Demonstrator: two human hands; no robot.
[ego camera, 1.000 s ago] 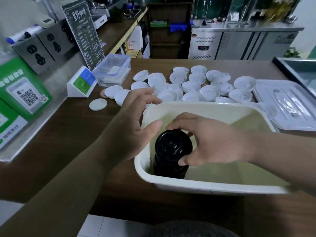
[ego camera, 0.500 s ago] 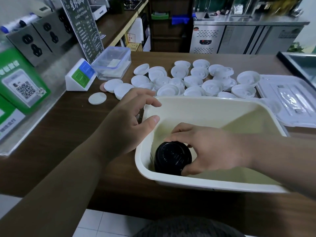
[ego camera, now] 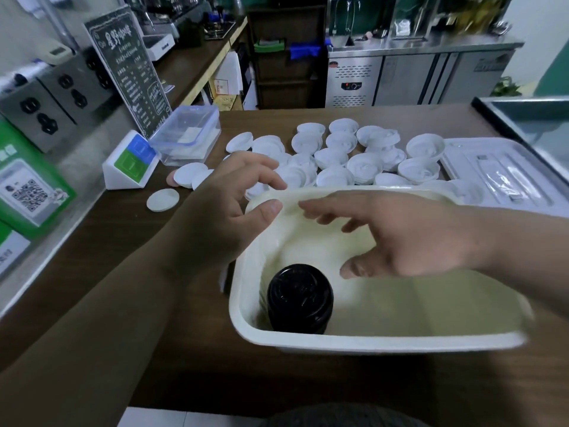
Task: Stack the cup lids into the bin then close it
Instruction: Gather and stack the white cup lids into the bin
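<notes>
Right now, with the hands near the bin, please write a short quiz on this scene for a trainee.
1. Fill in: the black lid stack stands in the near-____ corner of the bin.
2. True or false: the right hand grips the black lid stack.
3. The white lids lie: A inside the bin; B on the counter beyond it; C on top of the black lid stack.
Key: 1 left; 2 false, it is open above the stack; 3 B.
</notes>
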